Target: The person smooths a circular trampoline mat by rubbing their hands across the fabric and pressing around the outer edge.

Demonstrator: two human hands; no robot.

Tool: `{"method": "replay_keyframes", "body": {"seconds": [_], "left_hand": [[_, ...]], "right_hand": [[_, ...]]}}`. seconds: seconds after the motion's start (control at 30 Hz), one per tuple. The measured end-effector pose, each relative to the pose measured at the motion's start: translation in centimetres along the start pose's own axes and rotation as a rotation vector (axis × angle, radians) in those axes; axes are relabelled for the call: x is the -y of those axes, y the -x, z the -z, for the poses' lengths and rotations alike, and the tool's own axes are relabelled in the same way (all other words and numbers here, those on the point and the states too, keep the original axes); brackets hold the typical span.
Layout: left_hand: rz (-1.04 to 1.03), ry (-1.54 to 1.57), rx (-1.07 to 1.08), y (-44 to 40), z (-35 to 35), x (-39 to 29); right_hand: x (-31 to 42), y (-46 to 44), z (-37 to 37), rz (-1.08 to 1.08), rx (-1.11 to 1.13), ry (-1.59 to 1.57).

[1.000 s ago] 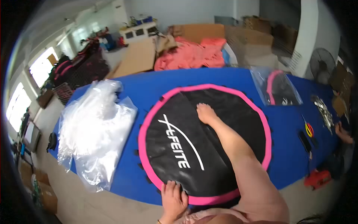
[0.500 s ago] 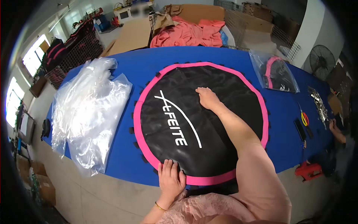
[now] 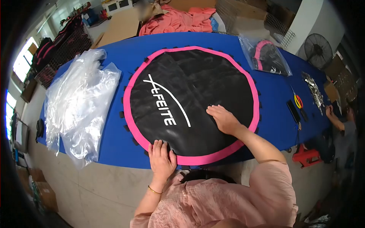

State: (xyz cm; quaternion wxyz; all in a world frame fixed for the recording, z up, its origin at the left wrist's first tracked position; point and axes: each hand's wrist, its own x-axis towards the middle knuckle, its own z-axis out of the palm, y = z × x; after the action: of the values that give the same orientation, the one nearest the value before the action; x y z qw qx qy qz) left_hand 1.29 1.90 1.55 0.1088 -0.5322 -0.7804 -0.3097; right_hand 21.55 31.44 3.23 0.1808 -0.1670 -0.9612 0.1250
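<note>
A round black trampoline mat (image 3: pixel 201 83) with a pink border and white lettering lies spread on the blue table (image 3: pixel 110 152). Short black tabs stick out around its rim. My left hand (image 3: pixel 162 157) rests flat on the pink border at the near left, fingers stretched out and pointing away from me. Lying on the black fabric right of the lettering is my right hand (image 3: pixel 224 119), palm down with its fingers extended. Neither hand grips anything.
Clear plastic bags (image 3: pixel 85 110) are heaped at the left. A bagged pink and black mat (image 3: pixel 266 57) lies at the far right, near scissors (image 3: pixel 298 101) and a pile of metal parts (image 3: pixel 313 91). Another person's hand (image 3: pixel 331 114) shows at the right edge, beyond a red stool (image 3: pixel 306 155).
My right hand has drawn back toward me across the mat, its elbow now more bent. The left hand stays on the border. The whole view has shifted slightly.
</note>
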Motion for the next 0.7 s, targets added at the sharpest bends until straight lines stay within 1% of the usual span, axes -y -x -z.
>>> {"method": "replay_keyframes", "body": {"seconds": [0.03, 0.23, 0.3, 0.47, 0.53, 0.57, 0.63, 0.7], "left_hand": [[-0.004, 0.004, 0.010, 0.1, 0.0, 0.0], [-0.017, -0.018, -0.001, 0.1, -0.3, 0.3], [-0.008, -0.014, 0.009, 0.1, -0.3, 0.2], [-0.005, -0.009, -0.002, 0.0, 0.0, 0.0], [0.001, -0.006, -0.012, 0.0, 0.0, 0.0], [0.008, -0.011, -0.008, -0.1, -0.1, 0.0], [0.004, -0.007, -0.008, -0.1, 0.0, 0.0], [0.018, -0.012, -0.012, 0.0, -0.1, 0.0]], "right_hand": [[0.8, 1.5, 0.0, 0.046, -0.049, -0.003], [4.6, 8.4, 2.1, -0.043, -0.039, -0.077], [5.8, 9.5, 2.8, -0.121, -0.031, -0.099], [7.6, 9.1, 2.0, -0.161, -0.067, -0.123], [8.2, 7.6, 1.7, -0.140, -0.102, -0.199], [8.2, 7.0, 1.3, -0.138, -0.095, -0.206], [8.1, 5.7, 0.0, -0.052, -0.101, -0.155], [8.4, 4.4, -0.9, -0.041, -0.091, -0.181]]}}
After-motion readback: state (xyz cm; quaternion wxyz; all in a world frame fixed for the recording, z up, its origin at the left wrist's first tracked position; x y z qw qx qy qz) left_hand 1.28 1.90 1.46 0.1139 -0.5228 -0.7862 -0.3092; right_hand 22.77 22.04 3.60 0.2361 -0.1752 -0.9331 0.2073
